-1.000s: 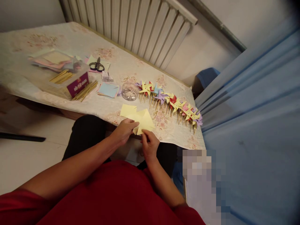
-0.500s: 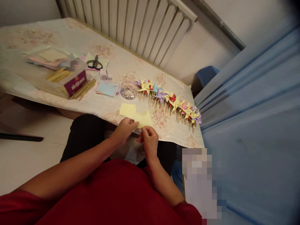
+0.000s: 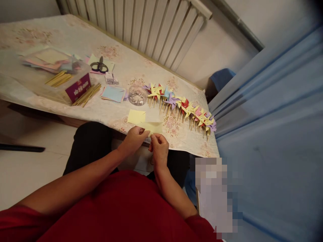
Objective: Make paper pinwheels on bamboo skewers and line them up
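Between both hands is a sheet of yellow paper (image 3: 154,127), held at the table's near edge. My left hand (image 3: 135,138) pinches its left side between thumb and fingers. At its lower edge my right hand (image 3: 159,146) is closed on the paper, thumb against the fingertips. Just beyond my left hand a separate yellow paper square (image 3: 136,116) with a slit in its corner lies flat. A round clear dish (image 3: 137,95) of small shiny pins stands past it. Several finished paper pinwheels (image 3: 186,107) on sticks lie in a row to the right.
Left of the dish lies a stack of cut paper squares (image 3: 113,93). Further left are small white boxes (image 3: 111,78), scissors (image 3: 100,66), loose wooden sticks (image 3: 88,95) and a clear bin (image 3: 57,85) with sticks and papers. A blue curtain (image 3: 267,134) hangs at the right.
The yellow paper between my hands now shows as a narrower, flatter strip than before. Both hands stay closed on it, and the view has shifted slightly.
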`<state>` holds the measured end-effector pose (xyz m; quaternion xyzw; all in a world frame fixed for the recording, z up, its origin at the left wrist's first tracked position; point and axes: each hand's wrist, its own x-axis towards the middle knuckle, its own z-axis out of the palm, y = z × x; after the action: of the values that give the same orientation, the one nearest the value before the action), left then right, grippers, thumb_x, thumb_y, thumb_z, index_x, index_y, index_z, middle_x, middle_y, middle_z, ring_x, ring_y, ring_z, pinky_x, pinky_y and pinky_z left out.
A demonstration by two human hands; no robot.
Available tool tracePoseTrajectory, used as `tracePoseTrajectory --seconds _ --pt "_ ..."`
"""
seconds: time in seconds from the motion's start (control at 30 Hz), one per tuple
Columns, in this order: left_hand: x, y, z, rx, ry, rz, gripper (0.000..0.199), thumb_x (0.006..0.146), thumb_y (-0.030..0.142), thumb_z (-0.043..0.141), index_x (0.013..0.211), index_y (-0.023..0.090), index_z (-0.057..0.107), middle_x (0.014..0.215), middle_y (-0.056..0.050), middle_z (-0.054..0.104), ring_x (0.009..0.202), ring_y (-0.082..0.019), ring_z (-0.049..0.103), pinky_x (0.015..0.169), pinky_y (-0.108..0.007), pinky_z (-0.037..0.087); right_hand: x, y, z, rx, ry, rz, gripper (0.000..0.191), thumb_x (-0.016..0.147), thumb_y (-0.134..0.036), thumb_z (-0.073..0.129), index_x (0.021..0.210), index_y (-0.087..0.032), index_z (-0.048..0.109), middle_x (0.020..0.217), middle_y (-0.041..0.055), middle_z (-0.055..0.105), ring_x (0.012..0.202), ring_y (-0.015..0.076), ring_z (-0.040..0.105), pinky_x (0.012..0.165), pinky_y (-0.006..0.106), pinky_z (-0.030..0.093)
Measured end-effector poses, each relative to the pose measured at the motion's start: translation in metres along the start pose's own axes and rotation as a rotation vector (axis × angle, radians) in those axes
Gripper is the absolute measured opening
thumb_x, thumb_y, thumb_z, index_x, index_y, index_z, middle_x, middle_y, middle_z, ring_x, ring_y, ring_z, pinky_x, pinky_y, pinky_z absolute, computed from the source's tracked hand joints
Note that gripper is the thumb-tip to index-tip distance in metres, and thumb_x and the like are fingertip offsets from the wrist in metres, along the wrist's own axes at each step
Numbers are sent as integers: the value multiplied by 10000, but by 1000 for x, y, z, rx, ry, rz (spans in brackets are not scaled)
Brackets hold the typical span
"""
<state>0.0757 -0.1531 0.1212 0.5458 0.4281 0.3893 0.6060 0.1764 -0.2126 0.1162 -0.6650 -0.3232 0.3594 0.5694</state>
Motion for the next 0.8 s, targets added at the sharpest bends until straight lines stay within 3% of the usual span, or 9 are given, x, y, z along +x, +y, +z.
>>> tracePoseTrajectory --seconds 0.43,0.8 --pt "0 -4 -1 89 25 13 273 720 398 556 558 204 451 558 43 363 559 -103 321 514 -253 241 9 11 2 -39 45 -36 229 764 -434 664 747 -206 656 591 -64 484 560 119 402 546 239 350" --pt "-1 0 -3 66 -17 38 266 725 403 581 579 186 531 600 27 458 602 -113 379 533 -241 291 10 9 4 -89 65 -78 244 764 -445 643 716 -206 639 626 -44 527 616 132 443 585 239 373"
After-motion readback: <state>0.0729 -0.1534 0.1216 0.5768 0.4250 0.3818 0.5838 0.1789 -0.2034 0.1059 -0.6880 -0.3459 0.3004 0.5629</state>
